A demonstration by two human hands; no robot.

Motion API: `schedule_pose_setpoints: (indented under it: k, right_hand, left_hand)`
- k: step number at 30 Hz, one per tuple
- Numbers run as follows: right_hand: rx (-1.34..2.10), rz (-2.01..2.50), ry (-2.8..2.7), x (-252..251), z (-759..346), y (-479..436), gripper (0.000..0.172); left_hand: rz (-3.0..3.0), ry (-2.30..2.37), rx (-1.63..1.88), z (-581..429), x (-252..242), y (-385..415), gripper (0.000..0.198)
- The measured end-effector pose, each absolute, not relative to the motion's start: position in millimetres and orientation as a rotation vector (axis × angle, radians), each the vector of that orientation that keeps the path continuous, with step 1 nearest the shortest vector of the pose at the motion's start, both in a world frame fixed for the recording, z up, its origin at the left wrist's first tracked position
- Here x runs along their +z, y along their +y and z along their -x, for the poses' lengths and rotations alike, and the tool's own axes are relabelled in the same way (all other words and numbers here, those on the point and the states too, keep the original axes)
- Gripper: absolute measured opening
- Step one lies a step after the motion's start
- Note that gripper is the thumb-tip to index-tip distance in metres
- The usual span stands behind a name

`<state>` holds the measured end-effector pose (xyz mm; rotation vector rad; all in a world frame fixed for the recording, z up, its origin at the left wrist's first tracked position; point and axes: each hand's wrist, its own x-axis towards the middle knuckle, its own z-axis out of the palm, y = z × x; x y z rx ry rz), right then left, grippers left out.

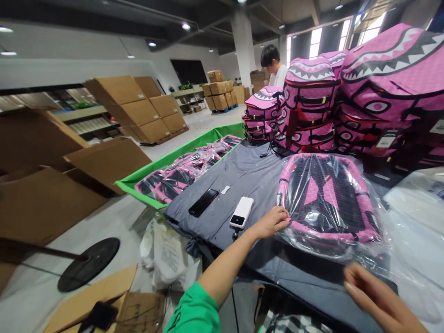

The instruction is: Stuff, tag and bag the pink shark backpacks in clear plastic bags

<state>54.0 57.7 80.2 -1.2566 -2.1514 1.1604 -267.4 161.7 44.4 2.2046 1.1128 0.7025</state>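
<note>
A pink and black backpack point(324, 199), sealed in a clear plastic bag, lies flat on the grey cloth of the table point(256, 162). My left hand point(272, 222) is at the bag's left edge, its fingers bent and closed on the clear plastic bag point(286, 238). Close to the front right of the bag, my right hand point(371, 291) is curled, thumb and fingers drawn together; it is slightly blurred, and anything in it is hidden. A white power bank point(242, 212) with a small dark display rests left of my left hand, and beside it lies a black phone point(204, 202).
Pink shark-mouth backpacks point(307, 101) are stacked along the table's back. A green-edged bin point(138, 187) at the left holds several wrapped backpacks. Clear plastic sheeting point(416, 208) covers the right side. Cardboard boxes point(132, 113) and a round black stand base point(90, 263) occupy the floor. A person point(274, 67) is behind the stacks.
</note>
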Motion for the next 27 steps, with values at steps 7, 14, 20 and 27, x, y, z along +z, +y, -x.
schedule_pose_setpoints:
  k: [7, 14, 20, 27]
  right_hand:
    - [0.561, 1.025, -3.107, 118, 64, 211, 0.009]
    - [0.334, 1.389, -2.914, 126, 40, 231, 0.008]
    - [0.455, 1.372, -2.901, 107, 61, 183, 0.025]
    - [0.371, 1.495, -2.944, 79, 71, 184, 0.035]
  left_hand:
    - [-2.222, 1.169, 0.682, 266, 44, 162, 0.014]
    - [-2.241, 1.133, 0.728, 268, 39, 161, 0.013]
    - [-2.285, 1.162, 0.678, 266, 40, 162, 0.014]
    - [-2.304, 1.251, 0.506, 257, 42, 166, 0.008]
